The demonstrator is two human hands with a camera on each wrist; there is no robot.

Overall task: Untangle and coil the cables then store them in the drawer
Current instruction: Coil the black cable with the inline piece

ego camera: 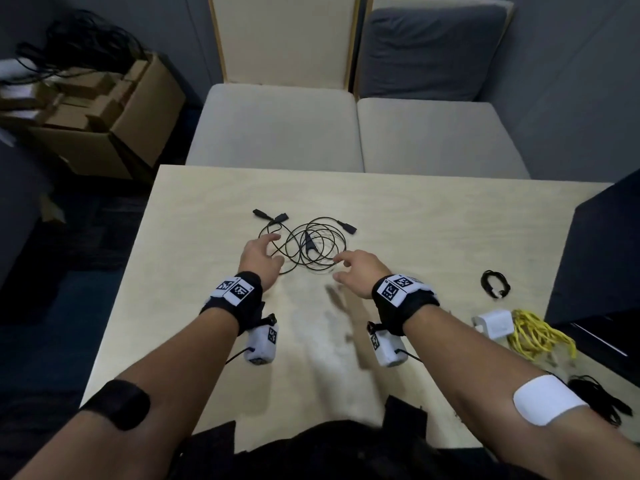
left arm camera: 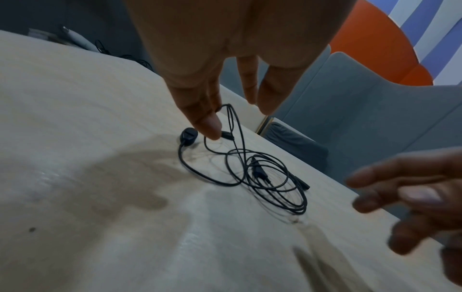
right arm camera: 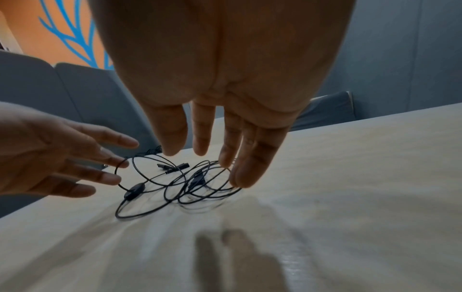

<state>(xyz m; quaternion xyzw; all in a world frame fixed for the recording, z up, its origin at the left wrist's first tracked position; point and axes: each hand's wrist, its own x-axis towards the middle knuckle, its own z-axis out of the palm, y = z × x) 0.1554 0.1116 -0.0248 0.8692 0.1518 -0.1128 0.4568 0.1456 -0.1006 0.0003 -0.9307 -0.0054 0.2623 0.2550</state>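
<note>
A: Where is the tangle [ego camera: 308, 244]?

B: It lies in loose black loops on the bench [ego camera: 415, 216], toward the far middle, with several plugs sticking out at its far side.

A: And the hands?

B: The left hand [ego camera: 260, 259] hovers at the left edge of the loops, the right hand [ego camera: 358, 271] at the near right edge. Both sets of fingers are spread and relaxed, palms down, holding nothing.

A: Any contact?

B: In the left wrist view the left fingers [left arm camera: 205, 120] hang just above a small connector, but whether they touch it cannot be told. In the right wrist view the right fingers [right arm camera: 250, 164] hang over the right loops; contact is not clear there either.

A: What else is on the bench?

B: Off to the right, a small black coil [ego camera: 495, 284], well apart from the tangle. Nearer, a white charger [ego camera: 493, 323] beside a yellow cable [ego camera: 533, 334], and another black bundle [ego camera: 599, 396] at the near right edge. A dark cabinet [ego camera: 602, 265] stands at the right.
</note>
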